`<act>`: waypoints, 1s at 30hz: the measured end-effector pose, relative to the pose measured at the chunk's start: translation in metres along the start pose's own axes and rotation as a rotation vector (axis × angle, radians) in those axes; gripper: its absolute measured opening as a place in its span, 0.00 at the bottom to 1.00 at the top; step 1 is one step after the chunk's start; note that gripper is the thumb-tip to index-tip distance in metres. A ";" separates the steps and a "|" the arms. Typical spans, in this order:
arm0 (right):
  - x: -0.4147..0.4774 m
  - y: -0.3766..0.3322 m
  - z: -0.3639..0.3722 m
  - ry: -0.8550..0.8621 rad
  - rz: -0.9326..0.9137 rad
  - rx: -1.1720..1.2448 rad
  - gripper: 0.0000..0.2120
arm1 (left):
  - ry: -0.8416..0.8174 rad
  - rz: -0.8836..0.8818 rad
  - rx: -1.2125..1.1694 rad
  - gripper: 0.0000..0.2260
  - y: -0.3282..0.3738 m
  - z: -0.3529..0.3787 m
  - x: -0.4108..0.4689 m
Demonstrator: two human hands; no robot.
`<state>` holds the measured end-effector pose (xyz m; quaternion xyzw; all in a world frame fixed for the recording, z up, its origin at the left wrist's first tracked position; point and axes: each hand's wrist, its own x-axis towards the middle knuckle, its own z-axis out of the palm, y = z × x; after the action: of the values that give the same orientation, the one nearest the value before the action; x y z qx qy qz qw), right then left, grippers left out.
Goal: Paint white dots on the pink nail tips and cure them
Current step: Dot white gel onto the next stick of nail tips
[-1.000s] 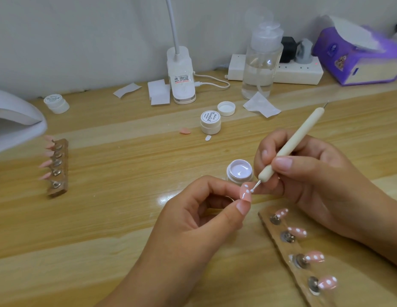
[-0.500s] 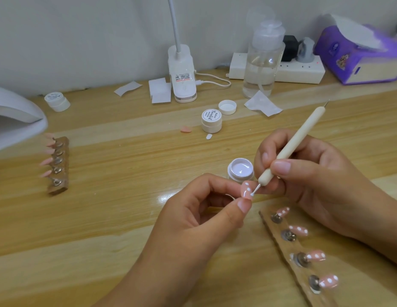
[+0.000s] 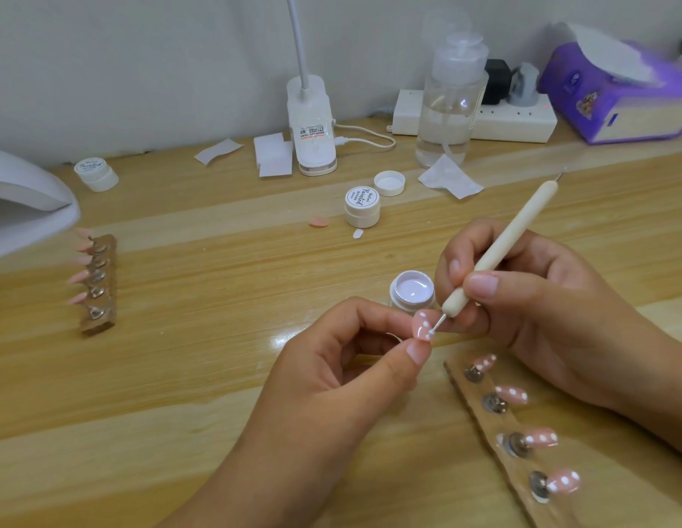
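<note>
My left hand (image 3: 343, 371) pinches a pink nail tip (image 3: 422, 326) between thumb and forefinger; the tip carries several white dots. My right hand (image 3: 541, 314) grips a cream dotting tool (image 3: 501, 253) like a pen, its metal point touching the lower part of that tip. An open jar of white gel (image 3: 413, 290) stands just behind the fingers. At the lower right a wooden holder strip (image 3: 495, 436) carries several pink tips with white dots. A second holder strip (image 3: 99, 287) with plain pink tips lies at the left, beside the white curing lamp (image 3: 23, 200).
A closed white jar (image 3: 362, 206), its loose lid (image 3: 389, 183), a loose pink tip (image 3: 319, 221) and paper scraps lie mid-table. Behind them stand a desk lamp base (image 3: 313, 135), a clear pump bottle (image 3: 450, 104), a power strip (image 3: 511, 120) and a purple tissue box (image 3: 617, 97).
The tool's point has moved down the held nail tip from its upper part to its lower edge, and more white dots show on the tip. Both hands stay in place.
</note>
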<state>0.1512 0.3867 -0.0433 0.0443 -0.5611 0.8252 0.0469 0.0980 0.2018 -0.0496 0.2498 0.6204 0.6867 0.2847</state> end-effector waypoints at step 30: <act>0.000 0.001 -0.003 -0.015 0.013 -0.019 0.03 | 0.003 -0.011 0.011 0.08 0.001 0.000 0.000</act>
<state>0.1509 0.3892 -0.0454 0.0463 -0.5696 0.8197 0.0380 0.0982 0.2016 -0.0489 0.2467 0.6260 0.6822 0.2861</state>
